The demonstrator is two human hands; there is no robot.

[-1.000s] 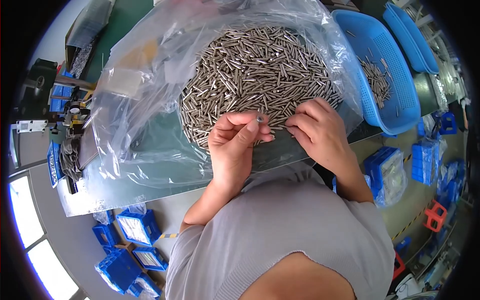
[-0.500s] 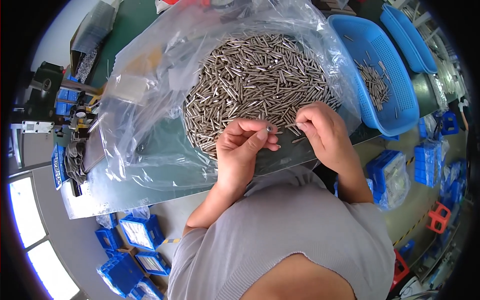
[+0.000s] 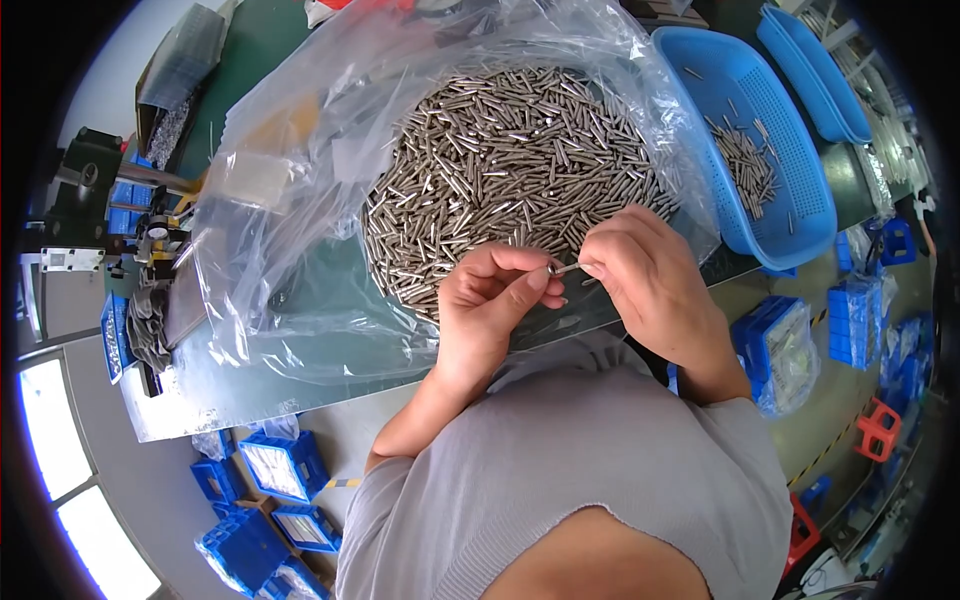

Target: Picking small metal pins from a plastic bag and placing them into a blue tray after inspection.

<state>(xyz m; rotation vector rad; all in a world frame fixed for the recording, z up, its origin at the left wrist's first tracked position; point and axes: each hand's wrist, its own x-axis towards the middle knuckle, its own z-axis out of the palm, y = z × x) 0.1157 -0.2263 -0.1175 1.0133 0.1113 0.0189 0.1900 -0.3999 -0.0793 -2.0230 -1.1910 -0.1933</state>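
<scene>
My left hand (image 3: pixel 485 305) pinches a small round metal ring (image 3: pixel 553 269) between thumb and forefinger, the other fingers curled. Close beside it, my right hand (image 3: pixel 655 285) grips a thin metal pin (image 3: pixel 571 267) in its fingertips. The pin's end meets the ring; whether it is inside the hole is too small to tell. Just beyond both hands lies a large pile of short, pointed metal pins (image 3: pixel 520 150), spread on a clear plastic bag (image 3: pixel 290 325).
A blue perforated basket (image 3: pixel 780 238) with some pins (image 3: pixel 745 168) stands right of the pile, and another blue basket (image 3: pixel 815 75) behind it. Left is a dark metal device (image 3: pixel 85 185). The green table's (image 3: pixel 245 385) front edge runs before me; blue crates (image 3: pixel 283 465) sit on the floor.
My right hand has moved left and slightly down, bringing the pin to the ring. My left hand has shifted slightly right, still holding the ring.
</scene>
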